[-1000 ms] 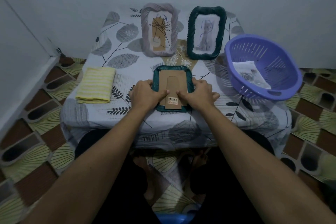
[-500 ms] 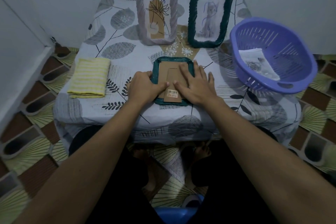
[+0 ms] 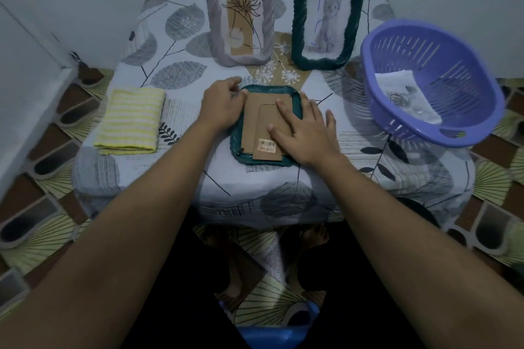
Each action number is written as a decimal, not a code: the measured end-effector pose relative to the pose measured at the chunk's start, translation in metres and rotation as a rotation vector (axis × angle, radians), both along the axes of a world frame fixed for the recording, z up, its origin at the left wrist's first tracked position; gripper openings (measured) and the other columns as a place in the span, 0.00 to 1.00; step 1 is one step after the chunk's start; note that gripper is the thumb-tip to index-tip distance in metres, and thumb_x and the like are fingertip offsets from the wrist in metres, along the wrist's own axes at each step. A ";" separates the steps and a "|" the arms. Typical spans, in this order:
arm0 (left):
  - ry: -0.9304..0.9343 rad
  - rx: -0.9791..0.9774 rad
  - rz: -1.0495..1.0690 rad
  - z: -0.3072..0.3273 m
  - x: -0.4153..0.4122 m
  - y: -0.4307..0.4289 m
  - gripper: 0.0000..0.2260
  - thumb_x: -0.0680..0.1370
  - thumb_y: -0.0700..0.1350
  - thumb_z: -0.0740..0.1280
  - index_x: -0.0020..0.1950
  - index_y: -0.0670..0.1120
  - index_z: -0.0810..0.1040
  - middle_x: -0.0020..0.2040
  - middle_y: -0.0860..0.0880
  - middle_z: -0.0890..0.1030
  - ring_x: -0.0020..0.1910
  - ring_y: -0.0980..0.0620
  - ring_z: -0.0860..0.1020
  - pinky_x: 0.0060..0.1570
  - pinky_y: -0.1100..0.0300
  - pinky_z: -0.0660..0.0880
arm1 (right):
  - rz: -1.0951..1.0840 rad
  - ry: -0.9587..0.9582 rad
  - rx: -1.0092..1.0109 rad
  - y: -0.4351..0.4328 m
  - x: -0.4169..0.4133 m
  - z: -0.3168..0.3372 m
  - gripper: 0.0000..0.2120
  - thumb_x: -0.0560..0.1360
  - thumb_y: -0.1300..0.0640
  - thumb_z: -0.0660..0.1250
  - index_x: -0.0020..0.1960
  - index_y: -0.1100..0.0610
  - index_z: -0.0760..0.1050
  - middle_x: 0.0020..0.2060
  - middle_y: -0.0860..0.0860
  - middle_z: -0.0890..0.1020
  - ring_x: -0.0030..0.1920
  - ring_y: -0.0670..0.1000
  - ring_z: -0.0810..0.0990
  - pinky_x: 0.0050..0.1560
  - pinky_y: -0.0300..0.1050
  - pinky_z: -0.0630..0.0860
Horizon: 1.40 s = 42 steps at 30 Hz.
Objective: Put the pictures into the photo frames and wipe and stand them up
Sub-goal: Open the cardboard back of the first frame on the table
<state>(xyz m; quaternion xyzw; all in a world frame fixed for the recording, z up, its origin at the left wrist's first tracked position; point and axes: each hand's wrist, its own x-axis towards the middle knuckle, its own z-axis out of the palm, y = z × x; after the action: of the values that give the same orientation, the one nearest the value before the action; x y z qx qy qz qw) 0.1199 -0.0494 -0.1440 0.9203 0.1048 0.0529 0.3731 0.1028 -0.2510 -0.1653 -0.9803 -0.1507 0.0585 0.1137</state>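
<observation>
A dark green woven photo frame (image 3: 295, 99) lies face down at the middle of the small table, its brown cardboard back (image 3: 256, 116) and stand flap up. My right hand (image 3: 304, 129) presses flat on the backing with straight fingers. My left hand (image 3: 224, 108) has its fingers curled at the frame's upper left corner, pinching something small there that I cannot make out. Two filled frames stand against the wall: a grey woven one (image 3: 241, 13) with a plant drawing and a dark green one (image 3: 329, 17) with a cat drawing.
A folded yellow striped cloth (image 3: 130, 122) lies at the table's left. A purple plastic basket (image 3: 431, 79) at the right holds a printed picture (image 3: 408, 98). The table wears a leaf-patterned cover (image 3: 181, 71); patterned floor tiles surround it.
My right hand opened out flat onto the cardboard back. My left hand moved from the frame's left side up to its top left corner. The camera view shifted closer.
</observation>
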 end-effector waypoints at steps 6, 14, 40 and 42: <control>-0.027 -0.091 0.084 -0.010 0.012 0.001 0.12 0.77 0.46 0.72 0.60 0.46 0.83 0.56 0.48 0.84 0.52 0.53 0.79 0.58 0.63 0.72 | -0.003 -0.002 0.014 -0.001 0.000 0.000 0.32 0.77 0.28 0.47 0.79 0.36 0.49 0.81 0.53 0.45 0.80 0.57 0.46 0.77 0.64 0.42; 0.006 -0.240 0.253 -0.016 0.027 -0.002 0.05 0.70 0.50 0.78 0.40 0.54 0.82 0.44 0.53 0.85 0.50 0.53 0.82 0.59 0.55 0.78 | -0.007 0.007 0.024 0.000 0.000 0.000 0.32 0.77 0.29 0.48 0.79 0.36 0.49 0.81 0.52 0.45 0.80 0.56 0.46 0.77 0.64 0.42; -0.043 0.127 -0.171 -0.029 -0.019 0.015 0.30 0.74 0.69 0.60 0.67 0.49 0.72 0.60 0.45 0.78 0.60 0.43 0.74 0.61 0.42 0.72 | -0.015 -0.008 0.038 0.001 0.000 0.000 0.32 0.77 0.29 0.48 0.79 0.36 0.50 0.81 0.52 0.46 0.80 0.57 0.47 0.76 0.64 0.42; -0.019 0.260 -0.180 -0.028 -0.032 0.015 0.33 0.75 0.72 0.54 0.66 0.47 0.69 0.61 0.43 0.77 0.61 0.40 0.72 0.62 0.40 0.69 | -0.017 -0.009 0.041 0.001 -0.001 0.001 0.32 0.77 0.29 0.49 0.78 0.36 0.51 0.81 0.52 0.46 0.80 0.56 0.47 0.76 0.64 0.42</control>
<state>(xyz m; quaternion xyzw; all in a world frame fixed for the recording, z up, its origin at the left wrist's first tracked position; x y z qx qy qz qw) 0.0878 -0.0348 -0.1717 0.9660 0.0105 0.0410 0.2550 0.1020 -0.2500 -0.1646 -0.9792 -0.1441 0.0502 0.1335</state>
